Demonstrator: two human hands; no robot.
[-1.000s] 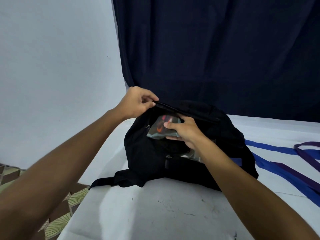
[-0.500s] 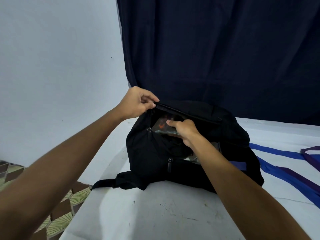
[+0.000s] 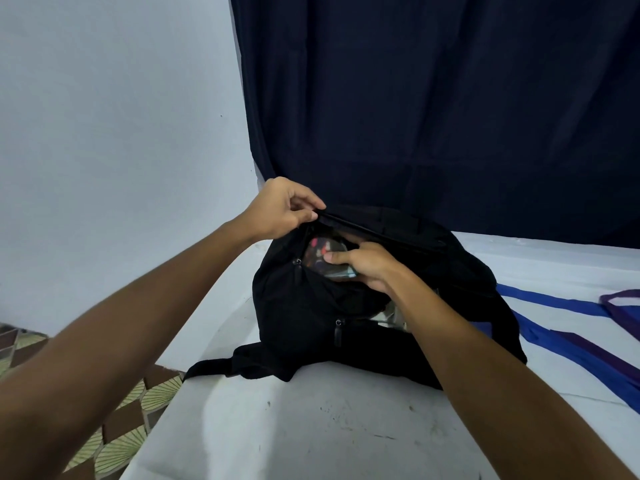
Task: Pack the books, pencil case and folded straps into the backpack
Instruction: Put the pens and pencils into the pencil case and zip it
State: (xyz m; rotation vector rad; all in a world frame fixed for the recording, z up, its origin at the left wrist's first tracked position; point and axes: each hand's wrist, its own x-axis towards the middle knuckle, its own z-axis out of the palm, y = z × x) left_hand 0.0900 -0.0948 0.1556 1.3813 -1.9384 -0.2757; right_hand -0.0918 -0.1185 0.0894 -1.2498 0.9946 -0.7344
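The left hand [image 3: 277,209] is pinching the soft black backpack [image 3: 346,306] open; the right hand [image 3: 367,265] is gripping a pencil case [image 3: 322,252] (probably light, pliable) by its edge.

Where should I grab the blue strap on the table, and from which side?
Probably pinch the blue strap on its flat run just right of the backpack, coming straight down from above. It lies flat on the white table there, clear of the purple strap farther right.
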